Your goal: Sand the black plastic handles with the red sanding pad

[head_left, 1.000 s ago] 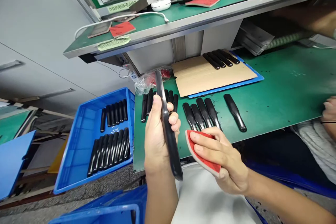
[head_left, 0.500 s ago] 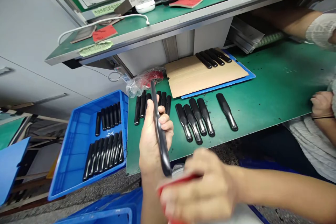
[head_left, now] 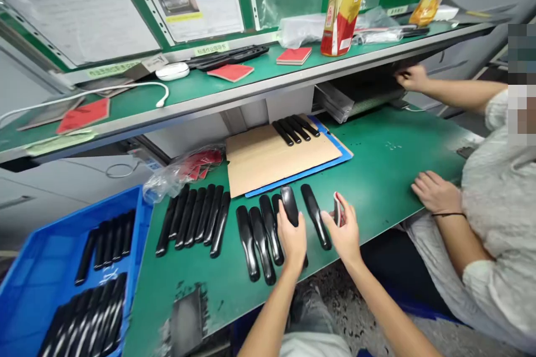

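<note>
Green tabletop (head_left: 377, 178), blue plastic crate (head_left: 25, 273) of black pieces at its left end. Your left hand (head_left: 293, 239) grips a glossy black handle-shaped piece (head_left: 290, 205): broad end pokes out past the fingers, lower part hidden by the hand. Held piece is above the near row of black pieces (head_left: 258, 240); can't tell if touching. Your right hand (head_left: 345, 235) pinches a thin red-and-white pad (head_left: 337, 210) on edge, apart from the held piece. Single loose black piece (head_left: 315, 215) lies between them. Tan cardboard sheet (head_left: 268, 159) beyond, co-worker's hand (head_left: 438, 192) off right.
</note>
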Demonstrator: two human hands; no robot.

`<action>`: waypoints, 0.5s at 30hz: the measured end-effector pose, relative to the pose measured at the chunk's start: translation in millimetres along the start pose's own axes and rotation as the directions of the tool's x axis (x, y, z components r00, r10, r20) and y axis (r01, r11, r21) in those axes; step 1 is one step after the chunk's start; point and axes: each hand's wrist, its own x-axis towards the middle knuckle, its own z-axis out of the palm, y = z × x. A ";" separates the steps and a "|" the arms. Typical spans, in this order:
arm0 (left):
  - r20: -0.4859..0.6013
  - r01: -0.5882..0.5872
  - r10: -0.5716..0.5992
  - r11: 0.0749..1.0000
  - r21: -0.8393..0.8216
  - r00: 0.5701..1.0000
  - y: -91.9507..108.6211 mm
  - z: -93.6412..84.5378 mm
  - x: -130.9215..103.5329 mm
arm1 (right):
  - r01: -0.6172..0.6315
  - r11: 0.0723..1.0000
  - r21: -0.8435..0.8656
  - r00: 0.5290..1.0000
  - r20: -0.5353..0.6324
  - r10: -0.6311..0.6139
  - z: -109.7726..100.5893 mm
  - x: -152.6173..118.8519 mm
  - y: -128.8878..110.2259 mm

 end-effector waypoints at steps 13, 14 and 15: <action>0.032 -0.243 0.275 0.785 0.570 0.961 -3.3 25.0 77.6 | -0.098 0.990 -0.102 0.978 0.175 0.115 62.9 3.3 35.1; 0.037 -0.256 0.288 0.779 0.573 0.957 7.5 25.6 103.3 | -0.067 0.995 -0.078 0.983 0.167 0.080 59.2 2.5 30.8; 0.065 -0.281 0.298 0.774 0.567 0.952 19.6 30.6 130.9 | -0.029 0.998 -0.052 0.986 0.160 0.037 49.9 3.8 27.3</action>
